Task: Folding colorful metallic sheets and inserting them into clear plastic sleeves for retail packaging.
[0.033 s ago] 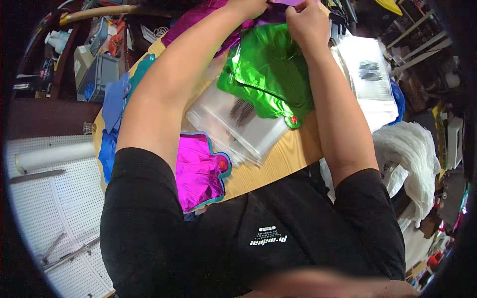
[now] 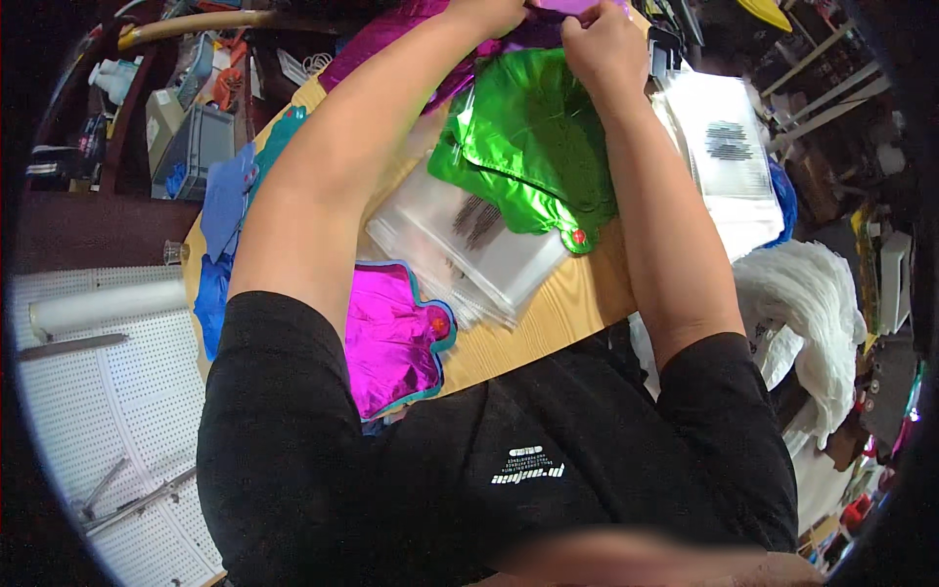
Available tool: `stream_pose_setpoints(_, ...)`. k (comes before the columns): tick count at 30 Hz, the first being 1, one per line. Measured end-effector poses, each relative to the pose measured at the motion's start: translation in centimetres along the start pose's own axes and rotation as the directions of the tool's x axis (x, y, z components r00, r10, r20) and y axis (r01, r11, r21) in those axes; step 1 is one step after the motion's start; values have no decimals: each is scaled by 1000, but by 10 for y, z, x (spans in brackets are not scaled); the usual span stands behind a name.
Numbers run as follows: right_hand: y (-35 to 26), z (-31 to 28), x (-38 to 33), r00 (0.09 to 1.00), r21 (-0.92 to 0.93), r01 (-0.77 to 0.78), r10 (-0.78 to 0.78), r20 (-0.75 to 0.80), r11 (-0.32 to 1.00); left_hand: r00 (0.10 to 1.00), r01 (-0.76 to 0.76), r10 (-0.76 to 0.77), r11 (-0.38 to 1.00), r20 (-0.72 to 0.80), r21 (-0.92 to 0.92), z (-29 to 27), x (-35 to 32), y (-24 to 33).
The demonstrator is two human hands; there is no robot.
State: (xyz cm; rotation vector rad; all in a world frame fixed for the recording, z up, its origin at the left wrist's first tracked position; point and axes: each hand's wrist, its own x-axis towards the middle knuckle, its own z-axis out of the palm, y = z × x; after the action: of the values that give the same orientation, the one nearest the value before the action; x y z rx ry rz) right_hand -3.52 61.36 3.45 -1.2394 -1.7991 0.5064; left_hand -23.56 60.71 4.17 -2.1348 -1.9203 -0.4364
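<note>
At the top edge of the head view, my right hand has its fingers closed in a pinch on a shiny purple foil balloon. My left hand meets the same foil from the other side, its fingers curled and partly cut off by the picture's edge. Under my wrists lies a flat green foil balloon with a wavy edge and a red dot. It overlaps a stack of clear plastic bags. Darker magenta foil spreads beneath my left forearm.
A magenta foil balloon with a teal rim lies near my body on the wooden table. Blue foil pieces line its left edge. More clear bags lie at right, above a crumpled white plastic bag. A grey bin stands far left.
</note>
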Motion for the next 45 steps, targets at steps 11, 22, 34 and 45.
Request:
stream_pose_setpoints(11,16,18,-6,935,-95,339,-346,-70,936,992,103,-95,990,87,-99,-4,5,8)
stream_pose_setpoints(22,7,9,-13,958,-151,283,-273,85,947,941,313,-291,942,171,-123,3,18,-3)
stream_pose_setpoints(34,-9,-7,-16,947,-105,260,-232,224,960,945,286,-275,957,178,-42,11,23,-1)
stream_pose_setpoints(45,-8,2,-14,965,-311,240,-192,178,920,913,403,-392,910,113,-100,9,20,-7)
